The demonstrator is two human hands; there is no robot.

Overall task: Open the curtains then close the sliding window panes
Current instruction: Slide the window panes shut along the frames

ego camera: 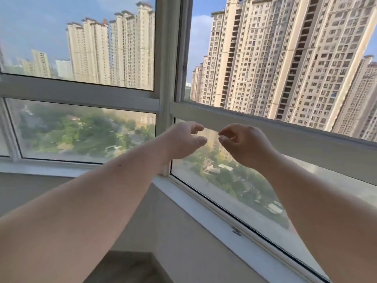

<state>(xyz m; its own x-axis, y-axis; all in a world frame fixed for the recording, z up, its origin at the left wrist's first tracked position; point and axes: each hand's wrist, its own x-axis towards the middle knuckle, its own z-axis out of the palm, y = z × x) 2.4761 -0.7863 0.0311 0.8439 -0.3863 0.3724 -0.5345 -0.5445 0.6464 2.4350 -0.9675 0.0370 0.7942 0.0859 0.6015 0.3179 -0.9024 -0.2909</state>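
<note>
Empty hands (184, 139) before window (166, 94)

2 hands (184, 139), 4 panes (81, 37)

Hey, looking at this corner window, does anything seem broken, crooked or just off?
Nothing looks damaged or askew. The white frame and glass look intact. The left hand and right hand hover empty before the lower pane. No curtains are in view.
</note>
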